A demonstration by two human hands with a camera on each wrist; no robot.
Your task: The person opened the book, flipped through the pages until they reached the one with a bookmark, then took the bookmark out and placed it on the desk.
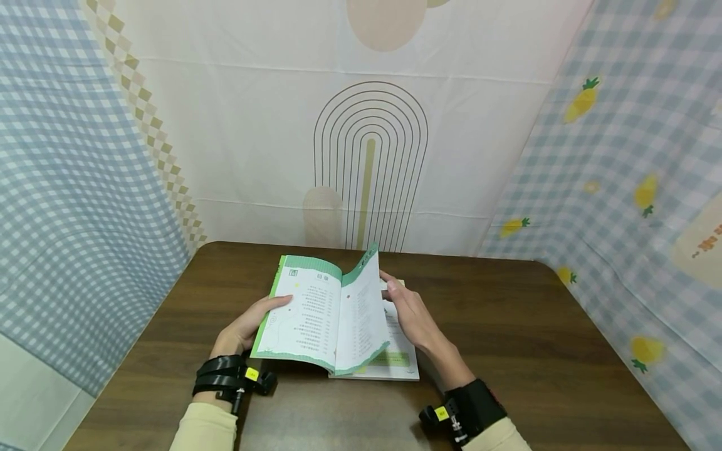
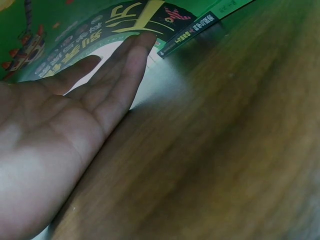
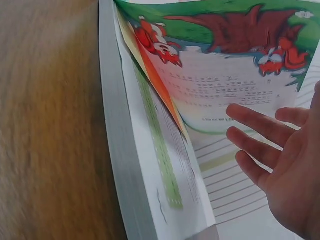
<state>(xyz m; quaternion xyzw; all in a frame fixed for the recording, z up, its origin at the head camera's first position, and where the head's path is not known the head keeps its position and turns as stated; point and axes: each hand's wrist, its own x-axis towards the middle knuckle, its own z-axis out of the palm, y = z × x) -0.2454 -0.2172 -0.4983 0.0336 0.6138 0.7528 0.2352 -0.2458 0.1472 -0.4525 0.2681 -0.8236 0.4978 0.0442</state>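
Observation:
An open book (image 1: 304,313) with a green cover lies on the table, its left side raised. My left hand (image 1: 248,326) holds that left edge, thumb on the printed page and fingers beneath. From below, the left wrist view shows these fingers extended under the green cover (image 2: 200,20) with its lettering. One page (image 1: 363,313) stands up from the middle of the book and curves. Beside its outer edge is my right hand (image 1: 414,316), some fingertips behind the page in the head view. In the right wrist view the fingers are loosely spread, overlapping an illustrated page (image 3: 225,80).
Under the raised page lies the book's thick right-hand page block (image 3: 115,125), flat on the brown wooden table (image 1: 507,338). A white patterned cloth (image 1: 254,138) hangs behind the table, with blue checked cloths (image 1: 84,175) at both sides. Each wrist wears a black strapped camera (image 1: 225,376).

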